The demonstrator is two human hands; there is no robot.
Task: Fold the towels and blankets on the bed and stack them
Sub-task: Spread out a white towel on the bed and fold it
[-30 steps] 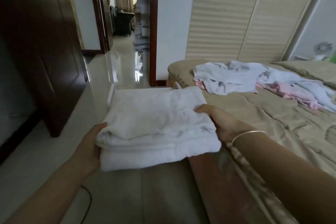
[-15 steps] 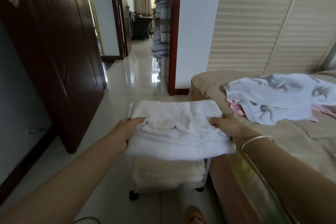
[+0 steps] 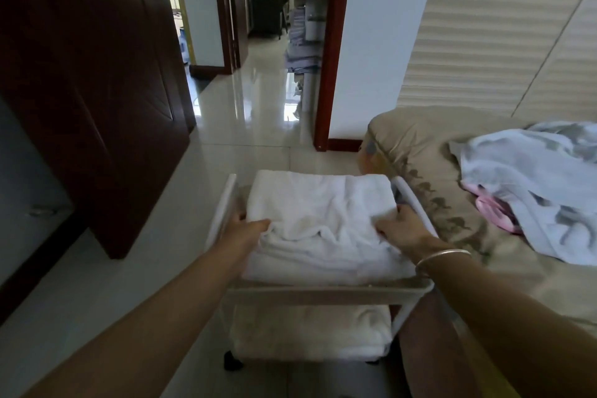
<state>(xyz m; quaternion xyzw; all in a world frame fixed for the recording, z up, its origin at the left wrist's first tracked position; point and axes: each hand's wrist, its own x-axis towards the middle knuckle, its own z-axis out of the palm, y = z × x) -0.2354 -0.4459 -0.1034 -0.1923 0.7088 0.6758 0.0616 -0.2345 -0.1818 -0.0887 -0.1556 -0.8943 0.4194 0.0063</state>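
The fingers of the left hand (image 3: 245,233) and right hand (image 3: 402,231) are hidden under the folded towel (image 3: 323,220) at lower centre. The frame's right edge cuts off the pale blanket (image 3: 529,178), which covers most of a pink cloth (image 3: 494,208). The top shelf of the cart (image 3: 323,292) hides part of the cream towel (image 3: 310,333) below.

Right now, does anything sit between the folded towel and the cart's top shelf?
Nothing visible does. The left hand and right hand grip the folded towel between the cart side rails, at top-shelf level.
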